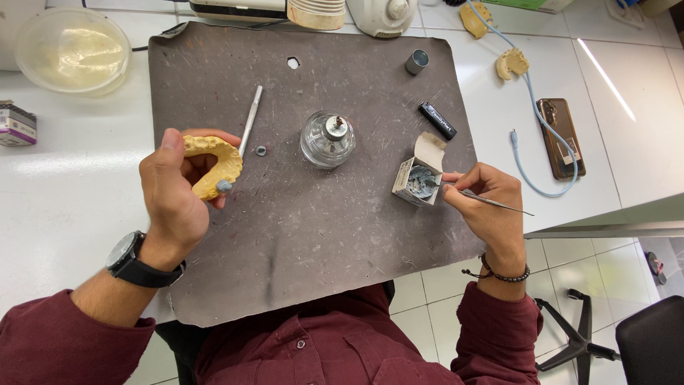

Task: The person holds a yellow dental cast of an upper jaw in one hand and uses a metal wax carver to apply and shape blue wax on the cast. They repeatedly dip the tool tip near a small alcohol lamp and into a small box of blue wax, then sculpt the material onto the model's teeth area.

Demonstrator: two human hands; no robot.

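My left hand (171, 192) grips a yellow horseshoe-shaped dental cast (214, 162) with a small grey-blue blob at its lower tip, held above the left side of a dark grey mat (306, 242). My right hand (488, 203) pinches a thin metal instrument (491, 201), its tip reaching into a small open cardboard box (420, 175) of grey-blue wax. A glass spirit lamp (328, 139) stands between the hands, unlit as far as I can see.
A metal rod (250, 120) and small ring (261, 150) lie near the cast. A black lighter (437, 120) and metal cup (417, 61) sit upper right. Off the mat: a phone (561, 137) with cable, two more casts (511, 63), a plastic bowl (71, 50).
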